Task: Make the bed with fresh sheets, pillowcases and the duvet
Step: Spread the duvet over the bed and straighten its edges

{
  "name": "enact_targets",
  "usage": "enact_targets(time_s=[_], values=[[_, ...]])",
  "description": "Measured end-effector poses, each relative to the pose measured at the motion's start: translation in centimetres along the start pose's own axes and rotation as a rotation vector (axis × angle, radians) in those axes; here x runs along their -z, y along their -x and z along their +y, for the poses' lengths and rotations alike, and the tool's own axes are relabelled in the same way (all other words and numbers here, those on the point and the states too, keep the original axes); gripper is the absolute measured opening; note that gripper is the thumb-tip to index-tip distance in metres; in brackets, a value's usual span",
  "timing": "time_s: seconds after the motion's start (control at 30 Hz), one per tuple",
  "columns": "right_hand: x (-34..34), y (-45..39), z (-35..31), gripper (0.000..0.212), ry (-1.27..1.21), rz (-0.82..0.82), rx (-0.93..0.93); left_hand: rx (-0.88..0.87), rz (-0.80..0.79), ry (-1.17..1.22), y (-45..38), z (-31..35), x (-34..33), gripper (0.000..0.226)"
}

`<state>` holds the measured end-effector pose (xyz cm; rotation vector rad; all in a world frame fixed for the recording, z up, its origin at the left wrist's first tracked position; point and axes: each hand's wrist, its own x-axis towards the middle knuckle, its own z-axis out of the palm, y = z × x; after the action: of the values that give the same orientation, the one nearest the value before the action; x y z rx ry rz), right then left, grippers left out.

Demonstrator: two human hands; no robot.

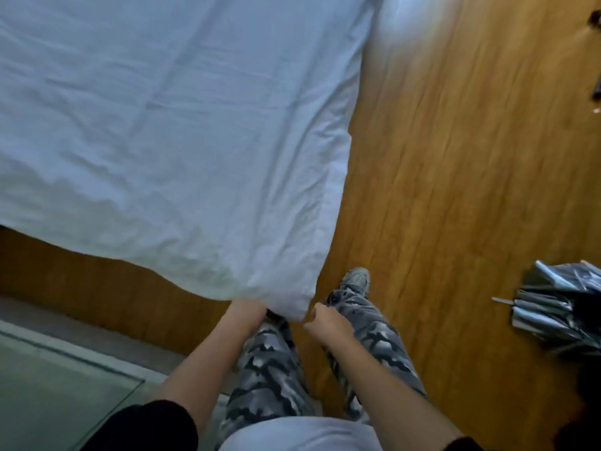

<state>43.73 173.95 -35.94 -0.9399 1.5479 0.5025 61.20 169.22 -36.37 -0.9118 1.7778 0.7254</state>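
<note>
— While the head view looked straight down, what was seen of the bedding?

— A white duvet [169, 131] was spread wide across the upper left, wrinkled, with its near corner drawn down toward the person's legs, over the wooden floor [455, 174].

— And how was that corner held?

— It was gripped at the lower tip. The right hand [325, 327] was clenched just beside the corner, its fingers curled in against the fabric edge. The left hand [250, 309] was pushed in under the cloth; its fingers were hidden by the duvet, so whether they were grasping it could not be told.

— What else was shown?

— Camouflage trousers [270, 369] and a grey shoe [356, 279] were seen below the corner. A folded silver umbrella [559, 307] was laid on the floor at the right, well apart from the duvet. A pale mat [48, 385] was seen at the lower left.
</note>
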Motion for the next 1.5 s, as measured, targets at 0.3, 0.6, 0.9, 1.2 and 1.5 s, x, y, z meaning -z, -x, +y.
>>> enact_targets(time_s=[0.3,0.6,0.9,1.2,1.5], values=[[15.2,11.1,12.3,0.032,-0.206,0.322,0.008,0.223,0.283,0.696,7.5,8.3,7.5,0.021],[29.8,16.5,18.9,0.026,-0.543,0.623,0.078,0.15,0.618,0.928,9.5,10.8,26.3,0.019],[46.9,15.6,14.4,0.036,-0.778,0.783,0.235,-0.03,0.975,1.297,6.8,11.7,46.5,0.012],[70.6,17.0,9.5,0.028,-0.85,0.992,0.307,-0.29,0.934,1.119,1.9,10.9,72.8,0.017],[94.5,8.1,9.3,0.033,-0.743,0.877,0.299,-0.259,0.979,1.043,-8.3,11.2,97.6,0.015]])
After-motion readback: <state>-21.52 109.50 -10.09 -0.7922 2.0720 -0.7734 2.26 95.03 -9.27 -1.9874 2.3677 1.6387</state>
